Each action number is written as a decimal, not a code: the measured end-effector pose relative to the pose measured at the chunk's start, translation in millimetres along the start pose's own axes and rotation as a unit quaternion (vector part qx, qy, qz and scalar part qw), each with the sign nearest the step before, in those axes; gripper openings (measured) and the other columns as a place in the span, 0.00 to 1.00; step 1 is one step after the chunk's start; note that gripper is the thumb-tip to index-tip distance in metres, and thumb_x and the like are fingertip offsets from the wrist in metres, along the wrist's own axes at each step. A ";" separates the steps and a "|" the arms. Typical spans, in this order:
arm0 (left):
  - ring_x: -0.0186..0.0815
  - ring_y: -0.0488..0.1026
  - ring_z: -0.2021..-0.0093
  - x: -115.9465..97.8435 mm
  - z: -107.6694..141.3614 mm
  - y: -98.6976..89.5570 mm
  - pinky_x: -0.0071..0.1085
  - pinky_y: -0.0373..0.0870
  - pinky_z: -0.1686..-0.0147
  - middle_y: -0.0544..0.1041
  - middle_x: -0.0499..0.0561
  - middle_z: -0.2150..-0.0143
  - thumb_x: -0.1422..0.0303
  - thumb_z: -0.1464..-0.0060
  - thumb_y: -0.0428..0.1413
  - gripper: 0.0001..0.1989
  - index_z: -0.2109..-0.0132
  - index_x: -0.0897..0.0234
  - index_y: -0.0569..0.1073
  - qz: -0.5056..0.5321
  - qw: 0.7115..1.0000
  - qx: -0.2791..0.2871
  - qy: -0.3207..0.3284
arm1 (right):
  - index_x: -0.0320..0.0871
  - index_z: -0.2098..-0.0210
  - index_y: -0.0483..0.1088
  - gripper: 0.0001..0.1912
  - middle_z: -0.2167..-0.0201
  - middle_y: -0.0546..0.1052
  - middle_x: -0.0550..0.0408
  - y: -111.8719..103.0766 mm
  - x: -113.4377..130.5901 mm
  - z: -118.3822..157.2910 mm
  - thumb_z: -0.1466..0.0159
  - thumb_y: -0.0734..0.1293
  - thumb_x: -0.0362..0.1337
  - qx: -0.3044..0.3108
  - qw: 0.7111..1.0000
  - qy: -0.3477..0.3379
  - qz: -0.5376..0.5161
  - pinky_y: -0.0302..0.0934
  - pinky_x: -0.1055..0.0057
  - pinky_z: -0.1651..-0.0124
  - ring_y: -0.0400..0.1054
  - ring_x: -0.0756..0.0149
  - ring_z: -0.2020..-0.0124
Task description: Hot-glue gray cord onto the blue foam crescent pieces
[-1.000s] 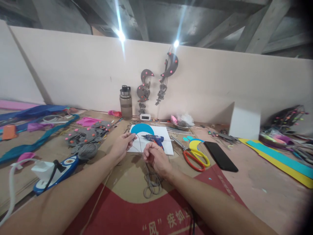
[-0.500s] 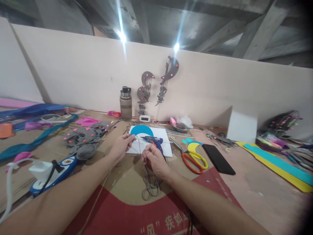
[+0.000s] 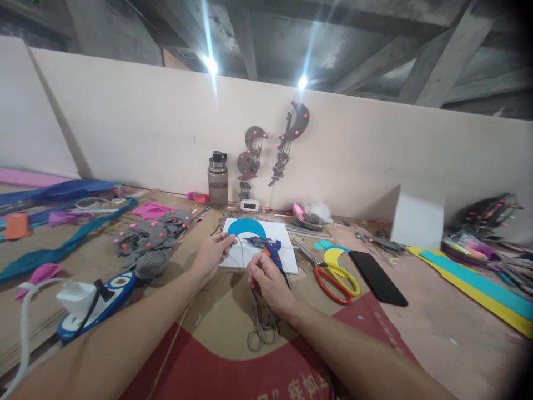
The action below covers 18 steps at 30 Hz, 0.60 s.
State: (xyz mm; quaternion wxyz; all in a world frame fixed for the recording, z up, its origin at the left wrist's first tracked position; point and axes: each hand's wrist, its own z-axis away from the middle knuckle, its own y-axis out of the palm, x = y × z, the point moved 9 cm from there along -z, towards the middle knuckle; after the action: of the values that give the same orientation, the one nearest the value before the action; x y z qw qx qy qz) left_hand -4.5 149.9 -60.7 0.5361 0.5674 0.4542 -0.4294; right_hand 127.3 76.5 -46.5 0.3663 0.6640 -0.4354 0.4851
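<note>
Grey cord (image 3: 261, 328) hangs in loops below my right hand (image 3: 268, 279), whose fingers are closed on it. My left hand (image 3: 214, 254) pinches the cord's other stretch, which curves between the two hands. Behind them a white board (image 3: 287, 258) lies on the cardboard, bearing a blue crescent piece (image 3: 246, 226). A blue glue gun (image 3: 266, 243) rests on the board, its nozzle pointing left, just beyond my right hand. Scissors with red and yellow handles (image 3: 335, 284) lie to the right, touching or close to a yellow crescent (image 3: 335, 256).
A black phone (image 3: 377, 278) lies right of the scissors. At the left are a blue-and-white power strip (image 3: 119, 294), grey yarn (image 3: 150, 262) and grey decorated pieces (image 3: 144, 238). A bottle (image 3: 218, 186) and small clock (image 3: 249, 205) stand by the wall.
The whole view has shifted slightly, so things appear a little lower and further right. Both hands keep nearly the same pose on the cord.
</note>
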 end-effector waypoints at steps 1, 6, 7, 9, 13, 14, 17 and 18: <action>0.20 0.50 0.85 0.2 0.0 0.1 0.21 0.41 0.85 0.59 0.40 0.85 0.56 0.58 0.60 0.18 0.70 0.69 0.70 0.000 1.000 -0.001 -0.002 | 0.44 0.70 0.57 0.07 0.80 0.62 0.64 -0.9 -0.7 -0.3 0.38 0.59 0.40 -0.002 1.000 -0.004 -0.003 0.49 0.75 0.74 0.54 0.74 0.79; 0.20 0.49 0.86 -0.2 0.9 1.1 0.21 0.40 0.84 0.58 0.40 0.85 0.56 0.58 0.60 0.18 0.70 0.69 0.70 -0.005 1.000 0.004 -0.009 | 0.45 0.70 0.57 0.02 0.80 0.62 0.64 -4.2 -5.2 -2.2 0.41 0.58 0.36 -0.010 1.000 -0.004 -0.028 0.49 0.76 0.75 0.53 0.74 0.79; 0.20 0.49 0.86 -0.5 1.2 1.3 0.21 0.40 0.84 0.58 0.40 0.85 0.56 0.58 0.60 0.18 0.70 0.69 0.71 -0.006 1.000 0.005 -0.008 | 0.45 0.70 0.58 0.00 0.80 0.62 0.64 -4.5 -5.5 -2.2 0.42 0.57 0.34 -0.012 1.000 -0.001 -0.029 0.49 0.76 0.75 0.54 0.74 0.79; 0.20 0.49 0.85 -1.5 1.7 1.8 0.22 0.40 0.84 0.58 0.40 0.84 0.56 0.59 0.61 0.18 0.70 0.69 0.71 -0.007 1.000 0.009 -0.005 | 0.44 0.70 0.58 0.02 0.80 0.63 0.63 -4.5 -4.7 -1.5 0.44 0.57 0.32 -0.014 1.000 0.008 -0.021 0.49 0.76 0.75 0.54 0.74 0.79; 0.20 0.51 0.85 -3.6 2.7 3.6 0.21 0.40 0.85 0.60 0.40 0.83 0.57 0.59 0.61 0.17 0.70 0.68 0.70 -0.011 1.000 0.015 0.004 | 0.44 0.70 0.59 0.04 0.78 0.64 0.62 -3.7 -2.7 0.8 0.40 0.56 0.36 -0.021 0.999 0.032 -0.001 0.47 0.77 0.77 0.54 0.75 0.80; 0.21 0.51 0.85 -3.7 2.9 4.2 0.21 0.41 0.84 0.60 0.40 0.83 0.58 0.59 0.61 0.17 0.70 0.68 0.70 -0.014 1.000 0.016 0.004 | 0.44 0.70 0.59 0.05 0.78 0.64 0.62 -3.6 -2.2 1.1 0.40 0.57 0.38 -0.023 0.999 0.034 0.002 0.47 0.77 0.77 0.54 0.75 0.80; 0.21 0.51 0.85 -4.4 4.0 6.4 0.22 0.41 0.84 0.60 0.41 0.84 0.58 0.57 0.60 0.16 0.69 0.68 0.71 -0.020 1.000 0.019 0.008 | 0.45 0.69 0.60 0.06 0.78 0.64 0.62 -3.8 -1.4 1.4 0.39 0.57 0.39 -0.028 0.999 0.028 0.022 0.48 0.76 0.77 0.55 0.74 0.79; 0.21 0.51 0.85 -4.8 4.6 7.3 0.22 0.41 0.84 0.60 0.41 0.84 0.58 0.57 0.60 0.16 0.69 0.68 0.71 -0.017 1.000 0.020 0.009 | 0.45 0.68 0.60 0.06 0.77 0.64 0.62 -5.3 -0.9 1.5 0.38 0.57 0.39 -0.037 0.999 0.023 0.033 0.49 0.76 0.76 0.55 0.74 0.79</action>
State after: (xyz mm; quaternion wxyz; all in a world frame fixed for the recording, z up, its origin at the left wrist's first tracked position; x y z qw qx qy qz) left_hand 1.5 144.9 -54.6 0.5129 0.5740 0.4604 -0.4422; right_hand 132.6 77.2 -48.1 0.3844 0.6239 -0.4664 0.4955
